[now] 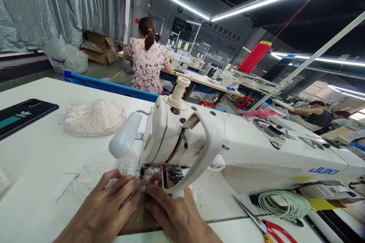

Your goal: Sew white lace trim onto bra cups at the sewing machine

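Note:
White lace fabric (128,163) lies under the needle area of a white sewing machine (159,136). My left hand (111,201) is at the left of the presser foot, its bent fingers closed on the lace edge. A thin dark strip shows between these fingers; what it is I cannot make out. Close on the right, my right hand (173,205) has its fingertips on the lace by the needle, partly hidden behind the machine's thread guard. More pale lace (91,171) spreads over the table to the left, with loose thread ends.
A lace cup piece (97,117) and a black phone (25,115) lie on the white table (34,182). Red-handled scissors (265,224) and a coil of pale green cord (285,203) are at right. A red thread cone (255,57) stands behind. A co-worker (149,57) sits ahead.

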`<act>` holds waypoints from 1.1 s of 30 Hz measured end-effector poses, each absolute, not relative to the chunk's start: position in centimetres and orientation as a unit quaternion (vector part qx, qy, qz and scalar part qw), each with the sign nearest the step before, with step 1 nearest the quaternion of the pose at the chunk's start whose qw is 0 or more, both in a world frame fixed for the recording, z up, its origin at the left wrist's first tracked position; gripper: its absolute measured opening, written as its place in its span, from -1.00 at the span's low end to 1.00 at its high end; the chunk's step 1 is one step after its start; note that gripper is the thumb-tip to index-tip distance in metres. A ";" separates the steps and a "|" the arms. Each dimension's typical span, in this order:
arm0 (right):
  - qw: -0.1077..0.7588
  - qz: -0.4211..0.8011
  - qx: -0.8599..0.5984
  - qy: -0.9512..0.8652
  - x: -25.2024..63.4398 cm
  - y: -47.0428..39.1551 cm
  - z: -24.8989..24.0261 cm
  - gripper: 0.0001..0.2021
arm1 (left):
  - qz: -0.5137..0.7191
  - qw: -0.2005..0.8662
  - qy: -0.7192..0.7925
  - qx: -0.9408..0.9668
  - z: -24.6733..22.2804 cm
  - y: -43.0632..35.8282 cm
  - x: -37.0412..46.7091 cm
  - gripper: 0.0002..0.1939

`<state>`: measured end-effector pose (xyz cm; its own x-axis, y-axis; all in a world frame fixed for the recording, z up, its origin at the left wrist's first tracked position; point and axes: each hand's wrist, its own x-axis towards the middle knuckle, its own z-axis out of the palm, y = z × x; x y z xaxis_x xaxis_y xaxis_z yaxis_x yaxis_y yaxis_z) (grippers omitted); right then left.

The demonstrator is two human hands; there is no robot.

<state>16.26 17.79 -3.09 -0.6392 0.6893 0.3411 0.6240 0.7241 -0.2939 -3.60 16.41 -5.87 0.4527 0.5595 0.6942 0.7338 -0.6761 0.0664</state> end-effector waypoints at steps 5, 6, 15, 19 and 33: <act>0.221 0.069 -0.364 -0.902 16.3 18.0 -3.1 -0.83 | -0.356 0.129 -0.384 -0.842 -6.2 16.4 -3.6 -0.66; 0.221 0.069 -0.365 -0.902 16.3 18.0 -3.1 -0.83 | -0.358 0.132 -0.384 -0.841 -6.2 16.4 -3.6 -0.66; 0.219 0.087 -0.369 -0.899 16.2 17.8 -3.1 -0.82 | -0.347 0.127 -0.389 -0.844 -6.5 16.3 -3.8 -0.65; 0.223 0.089 -0.364 -0.900 16.3 17.8 -3.0 -0.83 | -0.343 0.127 -0.385 -0.847 -6.6 16.3 -3.8 -0.66; 0.227 0.076 -0.358 -0.902 16.1 17.8 -3.3 -0.84 | -0.357 0.146 -0.379 -0.841 -6.2 16.5 -3.4 -0.67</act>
<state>16.14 17.83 -3.26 -0.6403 0.6813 0.3546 0.6126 0.7315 -0.2994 -3.37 16.54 -6.22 0.4575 0.5334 0.7114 0.7417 -0.6702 0.0255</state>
